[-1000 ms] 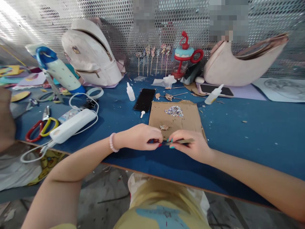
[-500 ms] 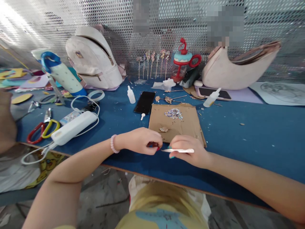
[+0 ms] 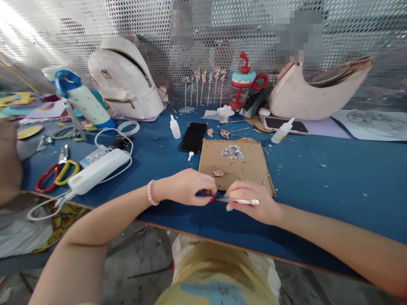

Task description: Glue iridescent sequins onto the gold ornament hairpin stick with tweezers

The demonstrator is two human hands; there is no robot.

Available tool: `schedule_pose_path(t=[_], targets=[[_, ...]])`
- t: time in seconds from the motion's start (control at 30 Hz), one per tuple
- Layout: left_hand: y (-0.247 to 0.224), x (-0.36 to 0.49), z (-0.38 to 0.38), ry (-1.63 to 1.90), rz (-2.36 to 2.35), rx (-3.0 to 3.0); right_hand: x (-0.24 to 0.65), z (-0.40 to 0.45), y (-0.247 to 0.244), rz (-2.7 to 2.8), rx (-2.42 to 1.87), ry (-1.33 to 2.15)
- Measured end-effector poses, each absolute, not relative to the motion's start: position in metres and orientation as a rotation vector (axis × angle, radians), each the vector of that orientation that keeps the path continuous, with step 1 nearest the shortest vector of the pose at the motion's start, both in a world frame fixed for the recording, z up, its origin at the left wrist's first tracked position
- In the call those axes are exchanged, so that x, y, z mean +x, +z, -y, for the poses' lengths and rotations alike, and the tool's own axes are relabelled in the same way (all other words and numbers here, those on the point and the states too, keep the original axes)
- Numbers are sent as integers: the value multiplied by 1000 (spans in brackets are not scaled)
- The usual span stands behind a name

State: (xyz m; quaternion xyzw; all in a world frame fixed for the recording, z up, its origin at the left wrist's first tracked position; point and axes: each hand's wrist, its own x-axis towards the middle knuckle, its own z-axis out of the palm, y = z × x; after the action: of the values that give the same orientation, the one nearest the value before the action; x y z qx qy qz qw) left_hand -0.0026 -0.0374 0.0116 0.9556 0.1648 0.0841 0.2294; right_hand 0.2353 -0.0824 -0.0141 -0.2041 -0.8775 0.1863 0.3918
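My left hand (image 3: pixel 193 187), with a pink bead bracelet (image 3: pixel 151 192) at the wrist, is closed in a pinch beside the front edge of a cardboard piece (image 3: pixel 249 165). Whatever its fingertips hold is too small to make out. My right hand (image 3: pixel 252 199) grips a slim white tool with a thin pointed tip (image 3: pixel 246 202). That tip points left and lies close to my left fingertips. On the cardboard rest a heap of shiny rhinestones (image 3: pixel 232 152) and, nearer my hands, a small glittering ornament (image 3: pixel 219 173).
Beyond the cardboard lie a dark phone (image 3: pixel 193 137), two small white bottles (image 3: pixel 174 127) and metal hair sticks (image 3: pixel 225 134). A white power strip (image 3: pixel 98 171) and scissors (image 3: pixel 57 173) are on the left. Behind stand a backpack (image 3: pixel 127 80), a red-lidded cup (image 3: pixel 243 80) and a handbag (image 3: pixel 311 97).
Both hands stay almost where they were, fingertips close together. The white tool has tilted slightly in my right hand, its tip still by my left fingers.
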Motion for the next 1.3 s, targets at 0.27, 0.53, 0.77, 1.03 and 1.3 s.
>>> schedule_pose_path(t=[0.27, 0.53, 0.77, 1.03, 1.3], targets=[[12, -4, 36, 210, -447, 2666, 234, 80, -16, 2222, -474, 438], [10, -2, 37, 269, -502, 2629, 234, 80, -16, 2205, -484, 379], [7, 6, 42, 439, -698, 2443, 235, 81, -15, 2150, -559, 243], [6, 8, 42, 587, -760, 2359, 236, 83, -13, 2124, -604, 171], [10, 7, 42, 512, -686, 2347, 237, 83, -11, 2128, -600, 168]])
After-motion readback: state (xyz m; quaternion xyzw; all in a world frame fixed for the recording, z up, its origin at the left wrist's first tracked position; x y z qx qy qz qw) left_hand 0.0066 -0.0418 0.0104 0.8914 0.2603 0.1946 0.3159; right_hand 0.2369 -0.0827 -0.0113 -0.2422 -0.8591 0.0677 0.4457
